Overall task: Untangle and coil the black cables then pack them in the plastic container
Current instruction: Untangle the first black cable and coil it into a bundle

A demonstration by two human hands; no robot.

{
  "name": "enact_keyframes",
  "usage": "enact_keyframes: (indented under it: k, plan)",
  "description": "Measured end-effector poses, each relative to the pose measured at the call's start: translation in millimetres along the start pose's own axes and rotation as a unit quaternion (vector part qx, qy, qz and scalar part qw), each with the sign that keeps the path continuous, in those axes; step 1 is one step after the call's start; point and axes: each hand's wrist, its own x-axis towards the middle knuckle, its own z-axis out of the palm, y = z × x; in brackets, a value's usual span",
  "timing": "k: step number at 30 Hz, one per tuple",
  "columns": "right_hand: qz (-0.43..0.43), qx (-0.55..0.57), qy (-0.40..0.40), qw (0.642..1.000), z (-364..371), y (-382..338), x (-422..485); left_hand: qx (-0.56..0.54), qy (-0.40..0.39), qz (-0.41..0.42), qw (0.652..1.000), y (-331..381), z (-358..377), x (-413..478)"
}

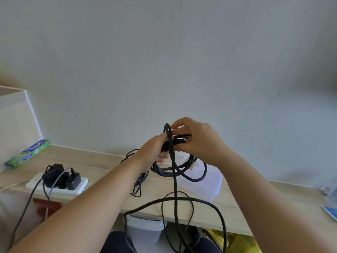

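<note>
Status: coiling under way, packing not begun.

Thick black cable (175,168): several turns are gathered into a coil, held in the air above the tabletop (102,170) between both hands.
- Left hand (153,152): grip curled round the bundled turns.
- Right hand (198,141): grip pinches a loop at the top of the bundle, thumb and fingertips pressed on the strand.
- A long uncoiled tail drops from the hands past the tabletop edge and loops over the lap. Judgement: a fair share of this cable remains to be wound.

Thin black cable (138,181): lies in a loose heap on the tabletop, left of the coil, with no hand on it. Looks not yet coiled.

Plastic container (209,187): translucent, on the tabletop behind and below the held coil. No black cable visibly inside.

Remaining, as judged: finish winding, coil the thin cable, pack both.
</note>
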Motion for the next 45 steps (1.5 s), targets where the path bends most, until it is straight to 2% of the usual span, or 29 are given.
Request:
enact_keyframes:
  k: [2, 7, 9, 11, 13, 16, 19, 25, 28, 31, 35, 39, 40, 45]
  plan:
    - [-0.019, -0.103, 0.012, 0.994, 7, 0, -1, -0.038, 0.010, 0.004, 0.999, -5, 4, 1]
    - [-0.020, -0.170, 0.053, 0.984, 12, 0, -1, -0.085, -0.016, 0.030, 0.996, -11, 9, 4]
    - [0.001, -0.164, 0.016, 0.986, 7, 2, -2, -0.039, -0.030, 0.039, 0.998, -15, 9, 4]
    - [0.031, -0.088, -0.033, 0.995, -4, 6, -4, 0.062, -0.013, 0.052, 0.997, -19, 6, 3]
    - [0.037, -0.064, -0.028, 0.997, -16, 12, -7, 0.121, 0.008, 0.054, 0.991, -24, 1, 2]
    - [0.024, -0.124, -0.016, 0.992, -17, 20, -10, 0.111, 0.002, 0.046, 0.993, -26, -1, 0]
    - [0.022, -0.117, -0.068, 0.991, 0, 24, -11, 0.113, 0.006, 0.034, 0.993, -22, 5, 0]
    - [0.027, -0.204, -0.124, 0.971, 21, 34, -8, 0.113, -0.018, 0.015, 0.993, -28, 7, -2]
    - [0.036, -0.151, -0.135, 0.979, 23, 41, -11, 0.125, -0.030, 0.025, 0.991, -33, 8, -4]
    - [0.040, -0.112, -0.112, 0.987, 21, 49, -16, 0.108, 0.004, 0.043, 0.993, -39, 5, -2]
    - [0.058, 0.016, -0.049, 0.997, 18, 53, -28, -0.032, 0.017, -0.007, 0.999, -44, 5, 3]
    - [0.088, 0.126, 0.024, 0.988, 17, 51, -35, -0.187, 0.003, -0.058, 0.981, -41, 6, 11]
    - [0.092, 0.143, 0.042, 0.985, 17, 50, -36, -0.194, 0.006, -0.061, 0.979, -41, 5, 12]
    - [0.123, 0.199, 0.103, 0.967, 24, 57, -45, -0.067, 0.016, -0.073, 0.995, -43, 1, 13]
